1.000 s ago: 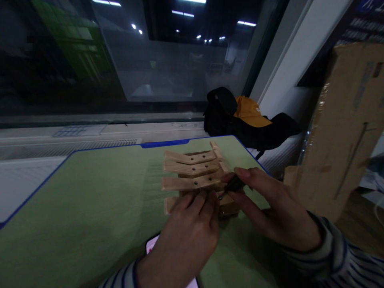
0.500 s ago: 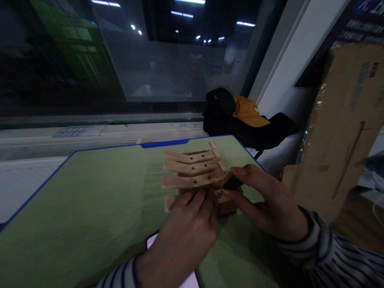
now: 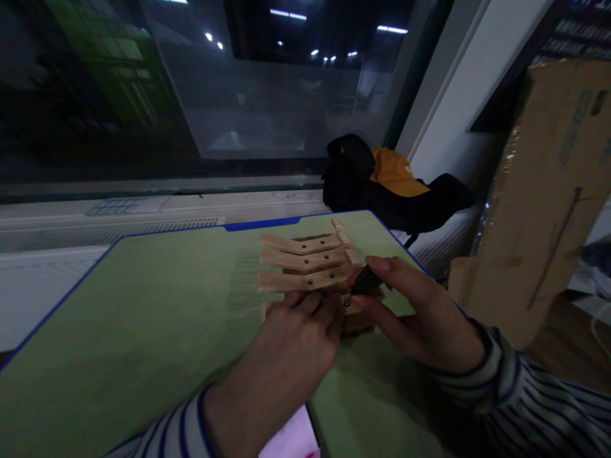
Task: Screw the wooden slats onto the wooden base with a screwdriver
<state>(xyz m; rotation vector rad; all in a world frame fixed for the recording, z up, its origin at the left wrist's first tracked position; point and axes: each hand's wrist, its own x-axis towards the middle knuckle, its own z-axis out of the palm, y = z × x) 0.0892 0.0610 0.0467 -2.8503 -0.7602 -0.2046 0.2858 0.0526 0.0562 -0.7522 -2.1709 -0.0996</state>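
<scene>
On the green table lies a wooden piece (image 3: pixel 321 261) made of several pale strips, with dark holes in them, fixed over a brown base. A shorter strip (image 3: pixel 346 242) crosses its right end. My left hand (image 3: pixel 300 331) rests over the nearest strip (image 3: pixel 356 308), fingers curled down on it; their tips are partly hidden. Beside the fingertips, a small metal screw head (image 3: pixel 347 303) shows in that strip. My right hand (image 3: pixel 420 312) pinches a short dark object (image 3: pixel 366 280) between thumb and forefinger, just above the strip's right end. Its kind is unclear.
A phone with a lit screen (image 3: pixel 293 436) lies partly under my left forearm. The green tabletop (image 3: pixel 143 318) has a blue edge. Behind it are a black bag (image 3: pixel 346 184) and an orange cap (image 3: pixel 394 172). At right stands a large cardboard box (image 3: pixel 548 210).
My right hand has tilted the dark object more upright and shows more of it. My left hand has shifted slightly up and left, still on the nearest strip. The view has moved slightly.
</scene>
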